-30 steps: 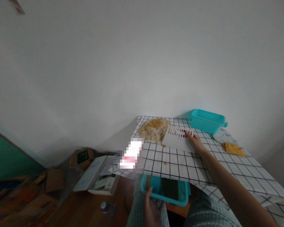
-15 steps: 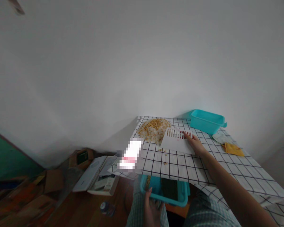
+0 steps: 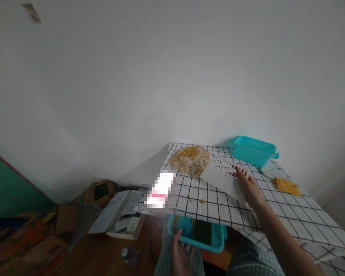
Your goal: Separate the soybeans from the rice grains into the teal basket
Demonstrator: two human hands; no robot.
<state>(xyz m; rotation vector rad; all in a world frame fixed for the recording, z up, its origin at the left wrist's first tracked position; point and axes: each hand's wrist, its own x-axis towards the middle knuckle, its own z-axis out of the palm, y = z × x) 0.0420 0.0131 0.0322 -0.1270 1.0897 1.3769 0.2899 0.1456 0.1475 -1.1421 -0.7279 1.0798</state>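
My right hand [image 3: 250, 188] grips a white slotted plastic scraper board [image 3: 223, 176] that lies on the checked tablecloth [image 3: 276, 209], just right of a heap of yellow beans [image 3: 192, 158]. A few loose beans [image 3: 201, 200] lie near the table's front edge. Below that edge my left hand [image 3: 180, 255] holds the rim of a teal basin [image 3: 196, 232] resting on my lap; some beans lie inside it.
A second teal basin [image 3: 254, 150] stands at the back of the table. A yellow cloth [image 3: 286, 186] and a pale cloth [image 3: 270, 172] lie to its right. On the floor at left are open white boxes [image 3: 117, 214], cardboard [image 3: 66, 217] and a small jar [image 3: 128, 253].
My right hand has drawn the white board back toward me and to the right, away from the bean heap. Loose beans now lie nearer the front edge. The view shifted slightly.
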